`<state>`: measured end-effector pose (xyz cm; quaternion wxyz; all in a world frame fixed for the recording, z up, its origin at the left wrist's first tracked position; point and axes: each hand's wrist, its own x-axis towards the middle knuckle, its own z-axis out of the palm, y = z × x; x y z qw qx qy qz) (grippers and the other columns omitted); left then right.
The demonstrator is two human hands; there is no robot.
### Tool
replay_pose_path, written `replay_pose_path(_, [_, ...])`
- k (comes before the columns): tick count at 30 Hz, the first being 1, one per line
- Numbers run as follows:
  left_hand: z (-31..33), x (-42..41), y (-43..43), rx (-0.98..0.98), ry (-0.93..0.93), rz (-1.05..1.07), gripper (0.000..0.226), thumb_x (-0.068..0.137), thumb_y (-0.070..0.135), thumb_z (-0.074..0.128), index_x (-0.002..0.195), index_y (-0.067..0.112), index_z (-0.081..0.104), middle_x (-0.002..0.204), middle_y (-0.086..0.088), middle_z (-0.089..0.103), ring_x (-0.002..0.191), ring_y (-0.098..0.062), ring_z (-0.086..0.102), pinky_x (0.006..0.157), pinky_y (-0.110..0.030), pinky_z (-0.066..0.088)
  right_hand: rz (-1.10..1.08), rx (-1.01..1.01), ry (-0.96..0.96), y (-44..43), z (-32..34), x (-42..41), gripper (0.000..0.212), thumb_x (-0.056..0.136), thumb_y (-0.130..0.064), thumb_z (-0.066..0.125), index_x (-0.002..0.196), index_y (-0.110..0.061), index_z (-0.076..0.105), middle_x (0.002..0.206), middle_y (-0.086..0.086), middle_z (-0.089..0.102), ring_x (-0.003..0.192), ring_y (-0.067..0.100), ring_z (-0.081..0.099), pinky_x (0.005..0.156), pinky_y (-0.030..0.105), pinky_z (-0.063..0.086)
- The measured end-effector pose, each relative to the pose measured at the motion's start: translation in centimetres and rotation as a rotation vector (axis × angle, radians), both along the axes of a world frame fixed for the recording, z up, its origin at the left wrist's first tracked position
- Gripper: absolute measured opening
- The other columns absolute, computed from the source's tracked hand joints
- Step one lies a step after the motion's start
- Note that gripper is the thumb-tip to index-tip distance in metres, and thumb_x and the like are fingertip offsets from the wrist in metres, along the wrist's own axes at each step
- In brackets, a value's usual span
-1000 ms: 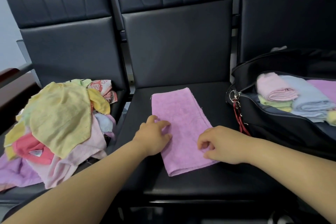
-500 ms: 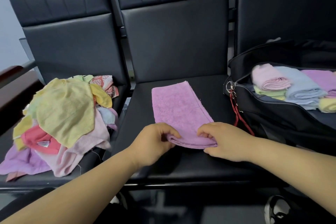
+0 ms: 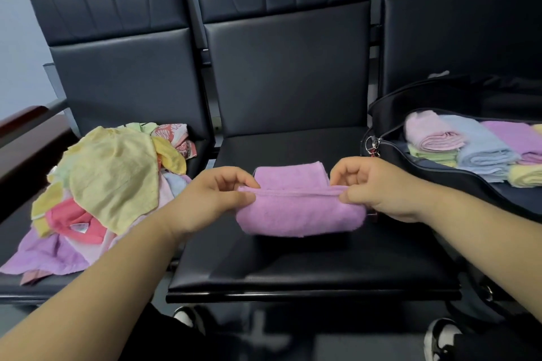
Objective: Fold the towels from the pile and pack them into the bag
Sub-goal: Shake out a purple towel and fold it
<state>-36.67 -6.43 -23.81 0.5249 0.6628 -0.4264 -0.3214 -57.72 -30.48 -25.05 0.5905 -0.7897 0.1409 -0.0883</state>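
Note:
A purple towel (image 3: 296,208) lies half folded on the middle black seat (image 3: 308,267). My left hand (image 3: 205,199) pinches its near edge at the left corner and my right hand (image 3: 378,187) pinches the right corner, holding that edge lifted over the far part of the towel. A loose pile of towels (image 3: 108,182), yellow, pink, red and purple, covers the left seat. On the right seat stands an open black bag (image 3: 410,167) holding folded pink, blue, green, purple and yellow towels (image 3: 481,149).
Three black padded chairs stand in a row with tall backs (image 3: 287,67). A dark wooden armrest (image 3: 26,132) is at the far left. My shoes (image 3: 440,337) show below the seat's front edge.
Both hands took the towel's near edge, lifted it and carried it away from me over the far half. The towel now looks shorter and doubled.

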Motion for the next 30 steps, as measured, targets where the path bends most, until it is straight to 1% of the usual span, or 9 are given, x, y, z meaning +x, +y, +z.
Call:
replay_pose_path(2, [0.0, 0.1, -0.1, 0.026, 0.055, -0.002, 0.013, 0.075, 0.015, 0.077, 0.088, 0.015, 0.076, 0.087, -0.007, 0.069, 0.078, -0.014, 0.062, 0.067, -0.023, 0.053, 0.01, 0.052, 0.007, 0.1, 0.4, 0.0, 0.025, 0.079, 0.012, 0.066, 0.085, -0.013, 0.069, 0.07, 0.005, 0.053, 0.055, 0.008, 0.044, 0.046, 0.02, 0.035])
replay_pose_path(4, [-0.4, 0.2, -0.6, 0.061, 0.08, 0.044, 0.009, 0.077, 0.012, 0.073, 0.086, 0.014, 0.076, 0.087, -0.007, 0.07, 0.076, -0.013, 0.063, 0.065, -0.023, 0.054, 0.0, 0.037, 0.044, 0.1, 0.1, 0.6, 0.028, 0.084, 0.016, 0.06, 0.088, -0.01, 0.069, 0.072, 0.006, 0.058, 0.059, 0.01, 0.049, 0.049, 0.021, 0.039])
replay_pose_path(9, [-2.0, 1.4, -2.6, 0.143, 0.043, 0.153, 0.017, 0.094, -0.001, 0.065, 0.087, 0.012, 0.075, 0.086, -0.007, 0.071, 0.078, -0.016, 0.063, 0.069, -0.027, 0.055, -0.118, -0.033, 0.113, -1.2, -1.7, 2.9, 0.028, 0.081, 0.01, 0.059, 0.087, -0.014, 0.074, 0.075, 0.001, 0.067, 0.068, 0.012, 0.056, 0.059, 0.025, 0.042])
replay_pose_path(12, [-3.0, 2.3, -4.2, 0.162, 0.019, 0.232, 0.013, 0.095, 0.002, 0.064, 0.091, 0.01, 0.073, 0.084, -0.004, 0.07, 0.076, -0.013, 0.064, 0.067, -0.026, 0.055, -0.204, -0.08, 0.129, -2.1, -2.5, 4.3, 0.026, 0.082, 0.004, 0.06, 0.087, -0.017, 0.075, 0.072, -0.009, 0.069, 0.068, 0.006, 0.058, 0.066, 0.024, 0.044])
replay_pose_path(15, [-5.0, 4.0, -6.1, 0.178, -0.025, 0.32, 0.014, 0.093, 0.01, 0.066, 0.088, 0.02, 0.075, 0.084, 0.002, 0.072, 0.078, -0.012, 0.063, 0.072, -0.03, 0.055, -0.299, -0.105, 0.143, -2.9, -3.4, 5.8, 0.024, 0.083, -0.002, 0.06, 0.088, -0.021, 0.074, 0.077, -0.008, 0.071, 0.07, 0.007, 0.06, 0.067, 0.023, 0.045])
replay_pose_path(19, [-8.3, 4.8, -8.1, 0.274, -0.218, 0.42, 0.01, 0.093, 0.019, 0.066, 0.09, 0.027, 0.071, 0.084, 0.009, 0.072, 0.078, -0.009, 0.065, 0.069, -0.022, 0.047, -0.367, -0.232, 0.235, -3.9, -5.4, 7.3, 0.016, 0.083, -0.011, 0.063, 0.086, -0.025, 0.072, 0.084, -0.006, 0.072, 0.077, 0.012, 0.063, 0.07, 0.027, 0.048])
replay_pose_path(23, [-9.8, 4.8, -8.8, 0.433, -0.537, 0.372, 0.01, 0.098, 0.028, 0.057, 0.106, 0.029, 0.063, 0.088, 0.016, 0.065, 0.084, -0.005, 0.061, 0.075, -0.025, 0.046, -0.339, -0.453, 0.328, -4.8, -7.5, 8.0, 0.005, 0.088, -0.024, 0.066, 0.084, -0.026, 0.067, 0.085, -0.01, 0.07, 0.082, 0.011, 0.064, 0.073, 0.028, 0.051])
replay_pose_path(27, [-9.7, 4.9, -8.9, 0.48, -0.651, 0.341, 0.022, 0.1, 0.029, 0.051, 0.118, 0.027, 0.062, 0.105, 0.012, 0.066, 0.096, -0.013, 0.06, 0.085, -0.031, 0.051, -0.393, -0.587, 0.362, -5.6, -8.2, 8.4, 0.025, 0.094, -0.043, 0.064, 0.078, -0.024, 0.064, 0.077, -0.008, 0.066, 0.076, 0.012, 0.061, 0.062, 0.029, 0.043])
replay_pose_path(30, [-9.6, 4.5, -8.7, 0.489, -0.696, 0.33, 0.025, 0.101, 0.031, 0.049, 0.123, 0.026, 0.06, 0.116, 0.007, 0.064, 0.098, -0.015, 0.06, 0.086, -0.034, 0.052, -0.465, -0.673, 0.415, -6.2, -8.2, 8.2, 0.032, 0.097, -0.047, 0.06, 0.075, -0.023, 0.062, 0.076, -0.008, 0.064, 0.076, 0.014, 0.059, 0.061, 0.031, 0.041])
